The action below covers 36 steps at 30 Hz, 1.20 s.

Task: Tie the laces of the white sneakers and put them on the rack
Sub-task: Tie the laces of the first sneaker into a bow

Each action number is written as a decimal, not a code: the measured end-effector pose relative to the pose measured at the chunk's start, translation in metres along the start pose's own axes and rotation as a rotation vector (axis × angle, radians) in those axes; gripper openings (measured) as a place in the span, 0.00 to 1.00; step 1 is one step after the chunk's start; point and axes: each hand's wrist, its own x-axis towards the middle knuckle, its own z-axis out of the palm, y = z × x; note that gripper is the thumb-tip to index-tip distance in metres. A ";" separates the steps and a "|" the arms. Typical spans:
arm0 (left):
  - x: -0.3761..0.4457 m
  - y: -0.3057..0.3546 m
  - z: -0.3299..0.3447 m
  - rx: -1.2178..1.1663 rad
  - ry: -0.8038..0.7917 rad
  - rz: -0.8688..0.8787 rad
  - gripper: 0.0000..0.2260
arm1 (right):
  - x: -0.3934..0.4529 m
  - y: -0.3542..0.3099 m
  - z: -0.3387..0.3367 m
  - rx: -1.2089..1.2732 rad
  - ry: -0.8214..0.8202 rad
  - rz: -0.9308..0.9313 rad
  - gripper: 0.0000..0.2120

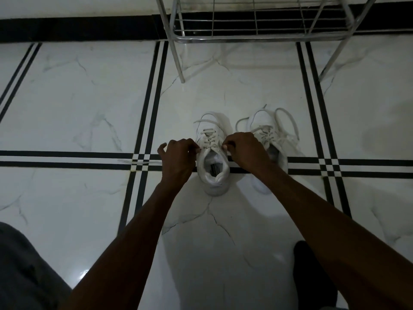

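Two white sneakers stand side by side on the tiled floor, toes pointing away from me. My left hand [177, 156] pinches a lace end at the left side of the left sneaker [213, 166]. My right hand [243, 151] pinches the other lace end at that shoe's right side, and it covers part of the right sneaker [267, 128]. Loose laces of the right sneaker loop over its toe and trail onto the floor. The metal shoe rack [257, 38] stands beyond the shoes, against the wall.
The white marble floor [89, 97] has black stripe lines. The rack's front legs [180, 63] reach the floor just past the shoes. My grey-clad knee [24, 269] is at the lower left, and a dark foot [312, 276] at the lower right.
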 end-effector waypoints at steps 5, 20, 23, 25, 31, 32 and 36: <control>-0.007 0.008 -0.010 0.309 -0.122 0.086 0.22 | 0.000 -0.005 0.007 -0.243 -0.046 -0.049 0.06; 0.005 -0.004 -0.004 0.015 -0.234 -0.142 0.11 | 0.003 0.003 0.011 -0.455 -0.103 -0.045 0.07; 0.007 -0.013 -0.014 -0.313 -0.320 -0.180 0.04 | 0.011 0.005 0.000 -0.324 -0.276 0.032 0.09; 0.005 -0.016 -0.022 -0.624 -0.336 -0.219 0.13 | 0.019 -0.002 -0.016 -0.098 -0.313 0.176 0.12; 0.017 0.003 -0.038 -1.153 -0.272 -0.394 0.25 | 0.028 -0.021 -0.041 1.094 -0.199 0.492 0.12; 0.019 0.009 -0.039 -1.190 -0.273 -0.393 0.25 | 0.027 -0.021 -0.039 1.192 -0.211 0.483 0.12; 0.026 0.025 -0.037 -1.166 -0.217 -0.317 0.15 | 0.022 -0.024 -0.028 1.246 -0.180 0.444 0.10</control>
